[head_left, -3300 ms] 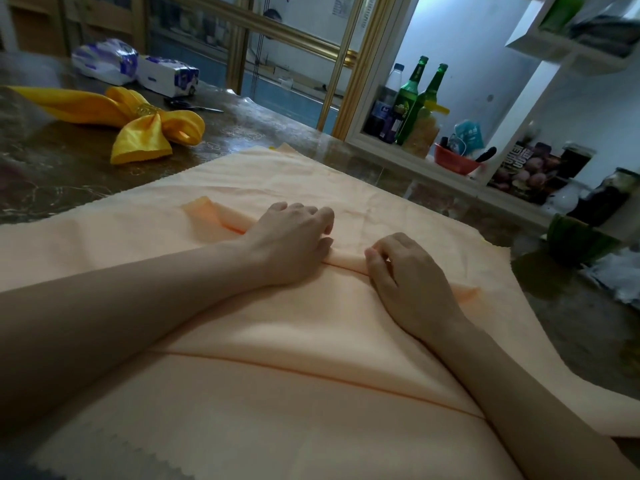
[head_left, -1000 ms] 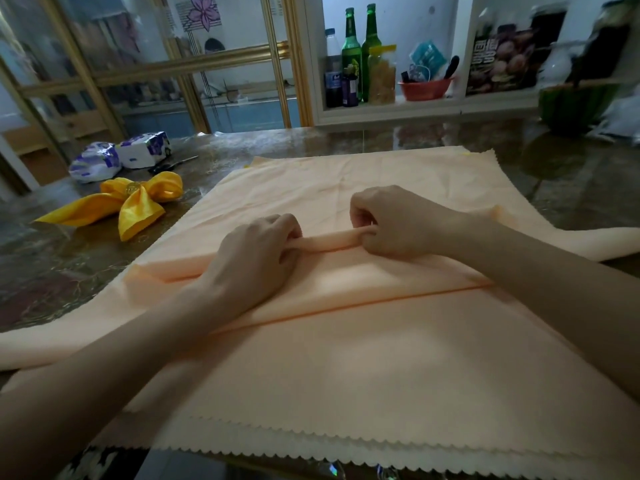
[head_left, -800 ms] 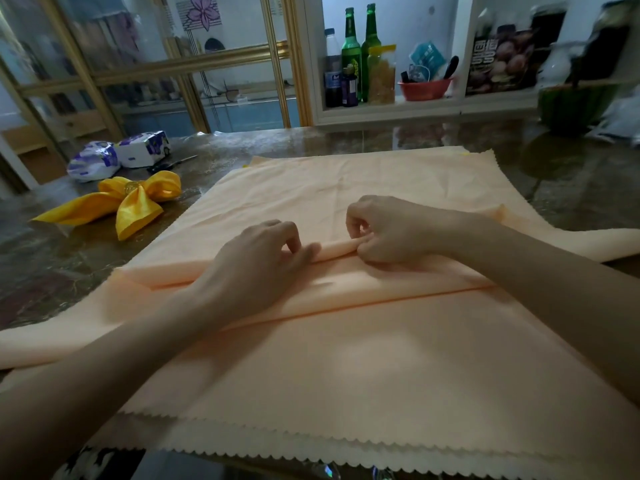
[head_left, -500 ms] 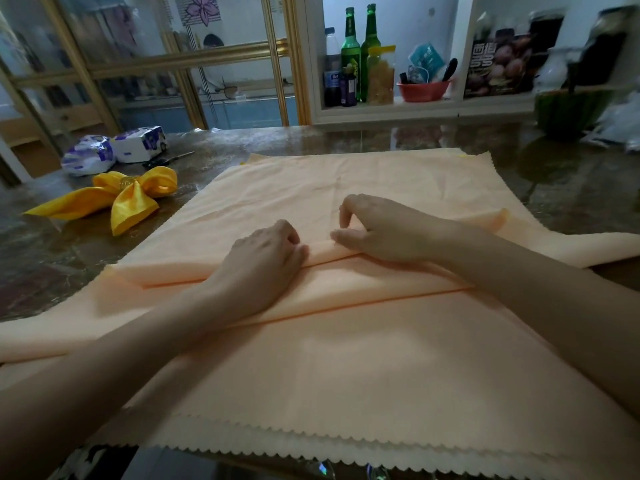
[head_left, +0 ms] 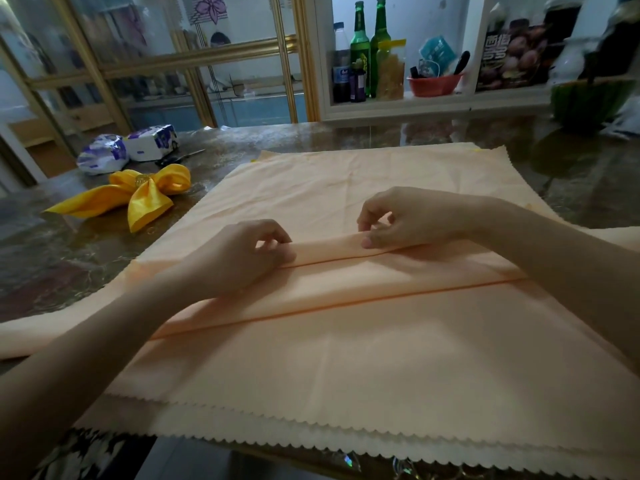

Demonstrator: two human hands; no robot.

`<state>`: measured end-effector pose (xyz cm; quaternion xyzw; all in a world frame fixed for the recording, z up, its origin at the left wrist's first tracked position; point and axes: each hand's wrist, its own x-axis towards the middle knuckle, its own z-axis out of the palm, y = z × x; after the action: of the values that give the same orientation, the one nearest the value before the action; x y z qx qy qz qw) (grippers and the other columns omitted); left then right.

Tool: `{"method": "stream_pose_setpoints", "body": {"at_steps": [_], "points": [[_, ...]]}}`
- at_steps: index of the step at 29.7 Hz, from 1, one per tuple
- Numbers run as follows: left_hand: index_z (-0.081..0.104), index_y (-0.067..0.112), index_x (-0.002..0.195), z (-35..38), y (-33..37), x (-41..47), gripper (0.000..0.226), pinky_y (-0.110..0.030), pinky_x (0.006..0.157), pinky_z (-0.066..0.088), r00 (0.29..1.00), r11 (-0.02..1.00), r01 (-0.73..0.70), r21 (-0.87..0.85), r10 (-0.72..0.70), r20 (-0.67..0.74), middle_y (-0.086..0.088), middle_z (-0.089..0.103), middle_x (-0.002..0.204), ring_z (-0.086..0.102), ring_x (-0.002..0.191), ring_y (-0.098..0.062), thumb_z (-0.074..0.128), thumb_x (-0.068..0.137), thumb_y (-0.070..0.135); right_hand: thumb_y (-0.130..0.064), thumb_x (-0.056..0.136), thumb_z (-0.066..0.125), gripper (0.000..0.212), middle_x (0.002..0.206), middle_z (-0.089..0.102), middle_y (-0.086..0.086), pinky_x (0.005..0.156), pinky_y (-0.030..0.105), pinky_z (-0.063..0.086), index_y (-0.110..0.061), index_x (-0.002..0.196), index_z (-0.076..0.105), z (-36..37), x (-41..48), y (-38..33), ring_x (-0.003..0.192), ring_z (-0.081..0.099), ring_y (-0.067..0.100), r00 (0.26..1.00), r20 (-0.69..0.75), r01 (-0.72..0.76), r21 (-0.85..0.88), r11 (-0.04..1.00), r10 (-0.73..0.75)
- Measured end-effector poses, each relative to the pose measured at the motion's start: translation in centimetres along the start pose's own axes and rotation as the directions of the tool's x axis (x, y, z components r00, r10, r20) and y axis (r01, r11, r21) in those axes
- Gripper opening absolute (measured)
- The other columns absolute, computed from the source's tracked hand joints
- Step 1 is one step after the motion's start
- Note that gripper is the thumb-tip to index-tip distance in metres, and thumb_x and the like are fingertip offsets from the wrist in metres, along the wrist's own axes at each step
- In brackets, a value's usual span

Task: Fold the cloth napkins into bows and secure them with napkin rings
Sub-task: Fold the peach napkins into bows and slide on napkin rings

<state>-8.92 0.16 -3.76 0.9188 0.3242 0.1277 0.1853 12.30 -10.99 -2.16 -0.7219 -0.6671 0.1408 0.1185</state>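
A large peach cloth napkin (head_left: 346,341) with zigzag edges lies spread on the dark marble table (head_left: 52,258). Narrow accordion pleats run across its middle. My left hand (head_left: 242,254) pinches the top pleat at its left part, fingers curled on the fabric. A little to the right, my right hand (head_left: 405,220) pinches the same pleat between thumb and fingers. A finished yellow napkin bow (head_left: 138,195) with a gold napkin ring (head_left: 140,180) lies at the left on the table.
Two white and blue tissue packs (head_left: 128,150) and scissors (head_left: 180,157) lie behind the yellow bow. A shelf at the back holds green bottles (head_left: 367,46) and a red bowl (head_left: 434,84). A green melon (head_left: 588,98) sits at the far right.
Both hands lifted a new fold of the peach napkin and laid it over the earlier pleat. My hands have moved slightly apart along it, and the head camera has turned to face the shelf.
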Motion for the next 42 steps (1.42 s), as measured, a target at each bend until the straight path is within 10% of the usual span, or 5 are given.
{"method": "stream_pose_setpoints", "body": {"at_steps": [7,23,28,31,42], "points": [[0.054,0.027,0.094,-0.1,0.7,-1.1,0.018,-0.024,0.074,0.037,0.991,0.991,-0.071,0.118,0.083,-0.101,0.012,0.056,0.09,0.053,0.087,-0.013,0.067,0.082,0.026,-0.013,0.08,0.062,0.021,0.088,0.054,-0.01,0.063,0.015,0.037,-0.031,0.085,0.053,0.3,0.0,-1.3,0.074,0.05,0.005,0.994,-0.092,0.065,0.082,0.995,-0.057],[0.057,0.021,0.092,1.2,0.7,-0.9,0.013,-0.03,0.071,0.039,0.92,0.938,-0.231,0.26,0.297,-0.256,0.01,0.047,0.091,0.049,0.088,-0.016,0.066,0.081,0.022,-0.008,0.076,0.058,0.02,0.075,0.047,-0.013,0.06,0.021,0.037,-0.025,0.079,0.048,1.4,0.0,-2.3,0.068,0.044,0.005,0.974,-0.179,0.121,-0.115,0.986,-0.14],[0.055,0.032,0.086,1.0,1.1,-0.9,0.027,-0.03,0.083,0.039,0.984,0.971,-0.15,0.186,0.165,-0.068,0.01,0.047,0.104,0.044,0.097,-0.01,0.047,0.081,0.058,-0.03,0.085,0.061,0.014,0.096,0.054,-0.006,0.078,0.03,0.046,-0.023,0.097,0.056,0.5,-0.4,-3.0,0.088,0.05,0.013,0.999,0.019,0.053,-0.177,0.983,-0.05],[0.061,0.027,0.087,1.1,1.2,-0.5,0.022,-0.03,0.085,0.041,0.992,0.99,-0.103,0.096,0.109,-0.068,0.005,0.054,0.106,0.049,0.097,-0.013,0.053,0.086,0.047,-0.049,0.09,0.052,0.027,0.103,0.052,-0.008,0.083,0.03,0.041,-0.028,0.105,0.059,0.0,-0.5,-3.1,0.098,0.051,0.014,0.999,0.055,0.004,-0.154,0.988,0.004],[0.051,0.033,0.084,-0.5,1.4,0.2,0.015,-0.011,0.069,0.04,0.997,0.998,-0.029,0.05,0.025,0.077,0.014,0.054,0.089,0.054,0.083,-0.003,0.066,0.084,0.032,-0.018,0.084,0.067,0.023,0.093,0.055,-0.01,0.076,0.025,0.043,-0.023,0.106,0.06,-0.8,-0.9,-3.1,0.085,0.052,0.01,0.999,0.034,-0.036,-0.11,0.993,0.04]]}}
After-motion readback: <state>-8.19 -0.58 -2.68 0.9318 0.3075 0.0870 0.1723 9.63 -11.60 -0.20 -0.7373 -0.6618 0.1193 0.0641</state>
